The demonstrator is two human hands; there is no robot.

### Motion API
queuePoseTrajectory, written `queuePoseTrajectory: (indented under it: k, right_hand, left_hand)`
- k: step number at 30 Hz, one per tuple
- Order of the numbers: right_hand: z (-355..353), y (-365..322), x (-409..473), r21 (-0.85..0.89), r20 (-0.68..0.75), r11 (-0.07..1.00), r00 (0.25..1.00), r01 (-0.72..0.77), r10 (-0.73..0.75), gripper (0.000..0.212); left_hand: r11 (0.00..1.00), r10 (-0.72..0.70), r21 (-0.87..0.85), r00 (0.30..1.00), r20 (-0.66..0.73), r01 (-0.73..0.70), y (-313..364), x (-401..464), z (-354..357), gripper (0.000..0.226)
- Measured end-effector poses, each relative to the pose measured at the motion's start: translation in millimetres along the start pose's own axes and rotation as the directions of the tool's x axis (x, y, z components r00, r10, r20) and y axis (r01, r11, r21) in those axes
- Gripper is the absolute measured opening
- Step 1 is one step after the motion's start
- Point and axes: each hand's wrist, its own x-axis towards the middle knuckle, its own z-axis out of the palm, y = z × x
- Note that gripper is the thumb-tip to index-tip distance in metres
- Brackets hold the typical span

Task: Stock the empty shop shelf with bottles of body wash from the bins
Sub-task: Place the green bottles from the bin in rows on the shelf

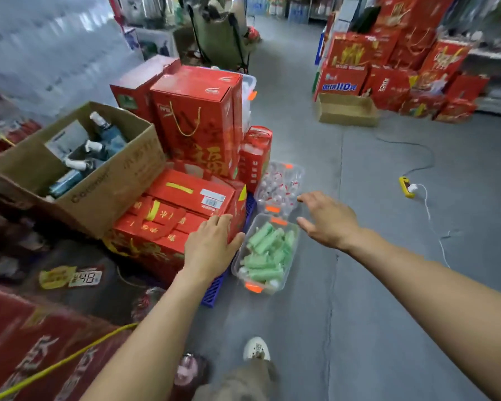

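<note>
green bottles (265, 253) fill near clear bin (290, 261) | white bottles (278, 188) in far bin (300, 172)

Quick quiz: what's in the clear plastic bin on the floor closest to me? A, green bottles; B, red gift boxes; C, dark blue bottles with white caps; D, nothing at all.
A: the nearer clear bin on the floor holds a pile of green bottles, lying just below the open right hand, while the left hand rests on a red carton.
</note>
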Motion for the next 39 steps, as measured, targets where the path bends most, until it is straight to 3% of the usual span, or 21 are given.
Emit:
queuePoseTrajectory:
  k: [7, 12, 16, 22, 27, 29, 31, 32, 35, 39]
  right_hand:
    - [13, 57, 136, 0.012, 0.125, 0.994, 0.986, 0.11, -0.11, 0.047]
    - [34, 97, 226, -0.006, 0.248, 0.963, 0.933, 0.269, -0.259, 0.044]
    - [51, 130, 306, -0.02, 0.373, 0.912, 0.849, 0.41, -0.374, 0.043]
    - [100, 181, 404, 0.001, 0.521, 0.863, 0.737, 0.505, -0.431, 0.05]
    - [193, 212, 450, -0.018, 0.675, 0.89, 0.662, 0.455, -0.325, 0.045]
    - [236, 219, 464, -0.001, 0.708, 0.911, 0.644, 0.411, -0.29, 0.045]
    - [283, 225, 479, 0.021, 0.711, 0.921, 0.642, 0.389, -0.287, 0.045]
    - [308, 227, 488, 0.025, 0.711, 0.921, 0.641, 0.389, -0.29, 0.046]
    - [379, 231, 510, 0.033, 0.71, 0.934, 0.649, 0.356, -0.273, 0.046]
    - [475, 240, 537, 0.004, 0.712, 0.951, 0.666, 0.31, -0.22, 0.046]
  left_hand:
    - [0.978, -0.208, -0.005, 0.977, 0.038, 0.208, 3, 90, 27, 0.047]
    - [0.897, -0.435, -0.036, 0.895, 0.101, 0.44, -1, 126, 66, 0.036]
    - [0.744, -0.647, -0.09, 0.747, 0.154, 0.662, 15, 158, 113, 0.033]
    - [0.391, -0.828, -0.214, 0.443, 0.343, 0.895, 53, 182, 201, 0.035]
    - [0.201, -0.819, -0.233, 0.294, 0.492, 0.951, 53, 179, 281, 0.02]
    - [0.152, -0.807, -0.229, 0.255, 0.533, 0.961, 44, 177, 316, 0.037]
    - [0.172, -0.789, -0.206, 0.26, 0.557, 0.963, 27, 179, 354, 0.062]
    - [0.154, -0.793, -0.174, 0.227, 0.565, 0.973, 19, 179, 376, 0.064]
    - [0.029, -0.824, -0.159, 0.113, 0.556, 0.987, -2, 183, 442, 0.042]
    - [-0.16, -0.85, -0.232, -0.014, 0.527, 0.96, -27, 198, 539, 0.042]
